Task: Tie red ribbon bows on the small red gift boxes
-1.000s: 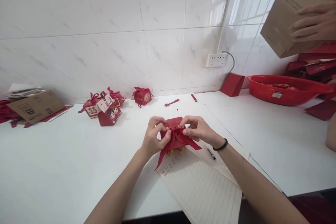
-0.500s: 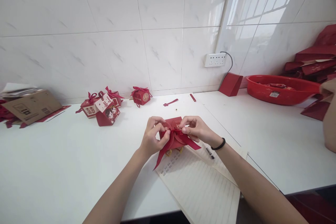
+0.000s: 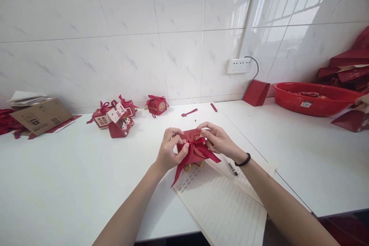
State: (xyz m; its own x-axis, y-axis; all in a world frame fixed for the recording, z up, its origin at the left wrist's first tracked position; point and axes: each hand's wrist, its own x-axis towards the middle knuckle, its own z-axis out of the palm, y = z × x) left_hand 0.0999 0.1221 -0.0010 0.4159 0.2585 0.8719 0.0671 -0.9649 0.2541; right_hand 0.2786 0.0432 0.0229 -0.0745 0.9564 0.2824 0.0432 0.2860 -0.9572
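A red gift box [image 3: 196, 157] with gold print lies in front of me, partly over an open lined notebook [image 3: 227, 200]. Across its top runs a red ribbon [image 3: 211, 154], looped and crossed at the middle, with tails hanging to the lower left and right. My left hand [image 3: 172, 148] pinches the ribbon at the left of the knot, its fingers curled over the box's edge. On the other side, my right hand [image 3: 216, 138] has thumb and fingertips closed at the ribbon's right loop. Gold-coloured bits show at the box's near edge.
Finished-looking red boxes [image 3: 121, 123] with bows stand at the back left, near a cardboard piece [image 3: 42, 117]. A red basin [image 3: 314, 100], a red box [image 3: 256, 93] and piled red bags stand right. A pen [image 3: 233, 169] lies on the notebook; small red strips lie behind.
The ribbon's right loop now stands out more at the knot, and my right fingers have shifted slightly up and away from it. The whole view has moved slightly.
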